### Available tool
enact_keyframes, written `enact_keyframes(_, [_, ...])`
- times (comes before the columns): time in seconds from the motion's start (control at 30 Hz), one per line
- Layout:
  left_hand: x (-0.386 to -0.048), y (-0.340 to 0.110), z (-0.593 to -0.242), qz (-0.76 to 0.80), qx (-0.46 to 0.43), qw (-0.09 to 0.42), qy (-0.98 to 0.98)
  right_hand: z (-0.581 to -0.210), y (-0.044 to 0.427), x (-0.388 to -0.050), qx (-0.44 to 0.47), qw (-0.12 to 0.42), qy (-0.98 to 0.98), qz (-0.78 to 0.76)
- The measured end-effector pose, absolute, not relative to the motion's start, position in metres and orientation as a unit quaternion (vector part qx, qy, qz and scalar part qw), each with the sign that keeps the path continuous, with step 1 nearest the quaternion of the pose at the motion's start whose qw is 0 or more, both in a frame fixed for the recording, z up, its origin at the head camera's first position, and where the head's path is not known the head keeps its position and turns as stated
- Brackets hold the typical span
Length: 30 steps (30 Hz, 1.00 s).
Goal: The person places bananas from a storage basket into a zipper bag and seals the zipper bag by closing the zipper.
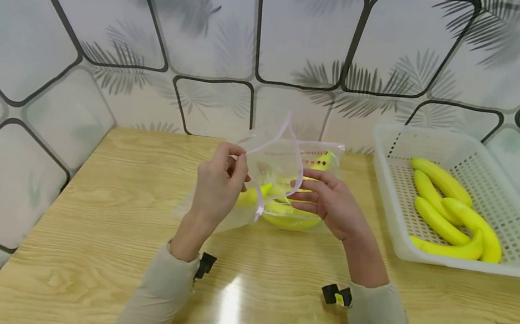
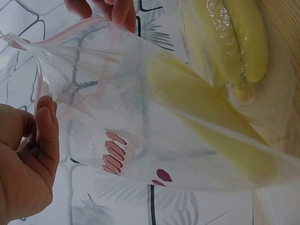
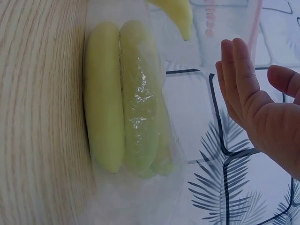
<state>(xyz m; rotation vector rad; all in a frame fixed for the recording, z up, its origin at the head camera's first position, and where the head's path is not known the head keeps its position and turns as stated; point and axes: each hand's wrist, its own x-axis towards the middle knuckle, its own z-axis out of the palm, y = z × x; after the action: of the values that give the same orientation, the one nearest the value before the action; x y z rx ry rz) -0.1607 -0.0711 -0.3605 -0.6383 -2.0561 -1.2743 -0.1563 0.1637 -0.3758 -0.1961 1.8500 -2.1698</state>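
Observation:
Near the middle of the table, my left hand (image 1: 220,187) pinches one edge of a clear zip bag (image 2: 136,108) with a pink seal strip. The bag's mouth gapes between my hands. Inside it lies a yellow banana (image 2: 206,122), seen through the plastic in the left wrist view. My right hand (image 1: 336,207) is at the opposite side of the mouth, its fingers straight and close to the pink strip; whether they touch it is hard to tell. Just beyond lies a second clear bag (image 3: 176,154) holding several bananas (image 3: 103,103).
To the right, a white perforated basket (image 1: 461,264) holds several bananas (image 1: 444,181). A patterned cloth backdrop (image 1: 308,40) rises behind the wooden table (image 1: 90,249) and along its left side. Light glares off the tabletop in front of my hands.

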Motion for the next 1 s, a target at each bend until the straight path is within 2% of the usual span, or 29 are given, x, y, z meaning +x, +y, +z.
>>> enact_keyframes(0.53, [-0.159, -0.070, -0.363, -0.485, -0.235, 0.289, -0.791, -0.375, 0.165, -0.150, -0.076, 0.117, 0.698, -0.703])
enact_keyframes(1.0, [-0.160, -0.069, -0.362, -0.489, -0.233, 0.292, -0.788, -0.369, 0.175, -0.147, -0.083, 0.093, 0.747, -0.653])
